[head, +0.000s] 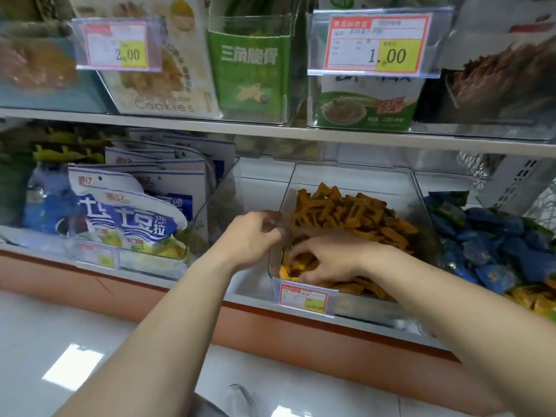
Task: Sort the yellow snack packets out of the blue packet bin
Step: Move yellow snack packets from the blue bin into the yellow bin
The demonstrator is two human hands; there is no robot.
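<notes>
On the lower shelf a clear bin (349,176) holds a heap of orange-yellow snack packets (355,212). To its right lies a pile of blue packets (493,239), with a few yellow packets (532,299) at its front edge. My right hand (328,260) reaches into the front of the orange-yellow bin, its curled fingers on yellow packets (293,269) there. My left hand (252,233) hovers at the bin's left wall with fingers curled; whether it holds anything is hidden.
A price tag (304,297) hangs on the bin's front. Large blue-and-white snack bags (129,218) stand in a bin to the left. An upper shelf (270,130) carries boxed snacks and price labels. The shelf base (301,332) is orange; white floor lies below.
</notes>
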